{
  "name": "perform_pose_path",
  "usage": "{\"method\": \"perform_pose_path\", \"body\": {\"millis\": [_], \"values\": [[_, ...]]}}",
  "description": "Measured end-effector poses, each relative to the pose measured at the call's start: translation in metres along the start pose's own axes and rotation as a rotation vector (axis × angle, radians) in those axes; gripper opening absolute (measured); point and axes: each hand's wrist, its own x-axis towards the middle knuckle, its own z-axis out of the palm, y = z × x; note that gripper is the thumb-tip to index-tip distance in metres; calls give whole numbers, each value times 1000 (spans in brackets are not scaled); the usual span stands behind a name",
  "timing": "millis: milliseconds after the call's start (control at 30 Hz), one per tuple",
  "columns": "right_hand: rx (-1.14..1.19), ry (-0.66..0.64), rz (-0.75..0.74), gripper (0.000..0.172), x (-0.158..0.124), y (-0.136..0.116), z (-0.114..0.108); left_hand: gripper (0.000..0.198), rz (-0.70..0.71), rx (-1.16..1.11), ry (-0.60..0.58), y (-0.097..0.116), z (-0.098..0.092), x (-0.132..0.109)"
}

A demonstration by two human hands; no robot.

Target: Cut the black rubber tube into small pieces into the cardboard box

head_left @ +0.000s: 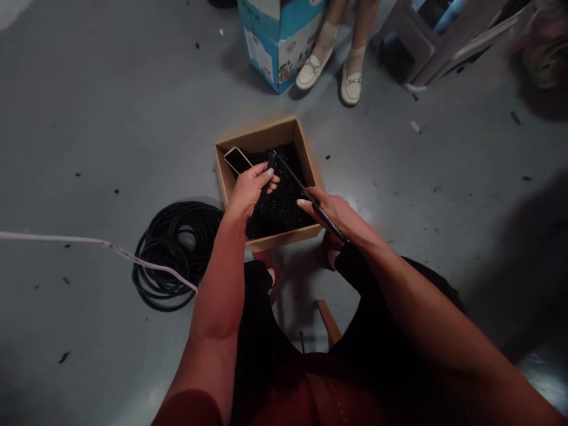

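Black rubbery offcuts (280, 198) lie heaped in a cardboard box (255, 139), directly beneath both hands and filling most of its floor. The right hand (327, 214) is closed around a long, thin black rod (298, 184), pinching it between thumb and fingers, with the tip reaching over the heap towards the far side of the box. That grip seems to keep the rod steady and lengthwise above the pieces. The left hand (251, 192) is half curled just above the heap, its fingers (268, 180) close beside the rod's tip; whether it is pinching a piece, I cannot tell. A pale-faced smartphone (237, 161) lies tilted in the box corner just beyond the left hand, probably put there to keep it within reach. The box seems placed ahead of the person's knees so that both arms can reach in comfortably. A coiled black cable (175, 254) lies on the floor left of the left hand, crossed by a white cable (89, 239). Beyond the hands stand another person's cream loafers (331, 74).
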Motion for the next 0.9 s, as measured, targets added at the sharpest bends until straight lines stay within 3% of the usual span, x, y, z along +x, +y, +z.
{"method": "perform_pose_path", "body": {"millis": [267, 533, 900], "values": [[-115, 23, 98, 44, -1, -6, -1, 25, 33, 140, 8, 0, 0, -1], [-143, 40, 48, 48, 8, 3, 4, 34, 54, 213, -62, -7, -1, 2], [-129, 9, 5, 55, 13, 8, 8, 31, 35, 347, -160, 2, 1, -5]]}}
